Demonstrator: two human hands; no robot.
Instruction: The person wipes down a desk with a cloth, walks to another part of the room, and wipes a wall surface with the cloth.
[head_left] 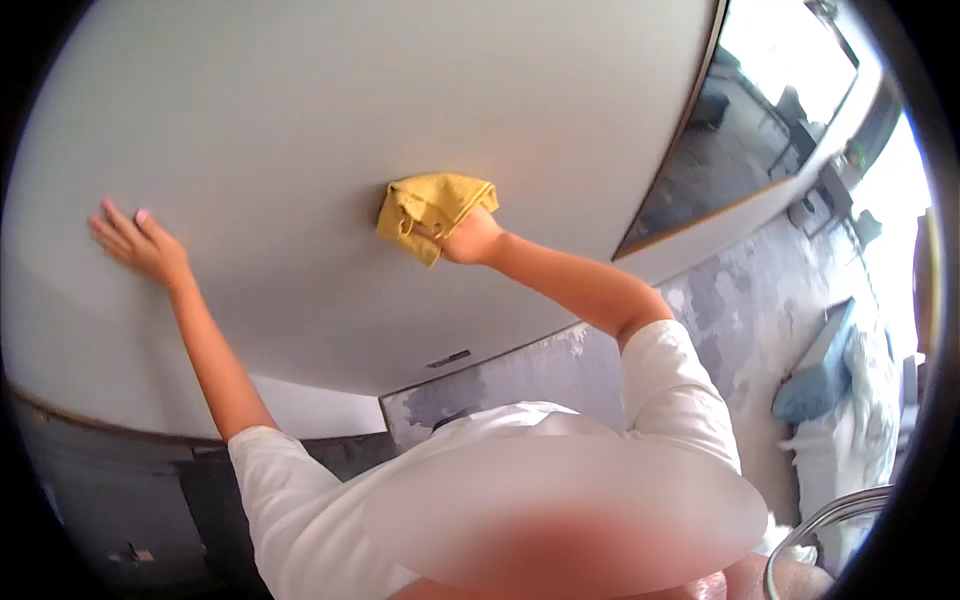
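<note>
A yellow cloth is bunched under my right hand and lies against a large pale wall surface. The cloth covers most of the right fingers, which are closed on it. Further left, my left hand rests on or very near the same pale surface. Its fingers are stretched out and apart, and it holds nothing. Both arms are raised and reach out from white short sleeves.
A dark, shiny framed panel reflecting the room hangs to the right. Below lies a patchy grey floor. Blue and white soft items sit at the far right. A small dark slot shows low on the pale surface.
</note>
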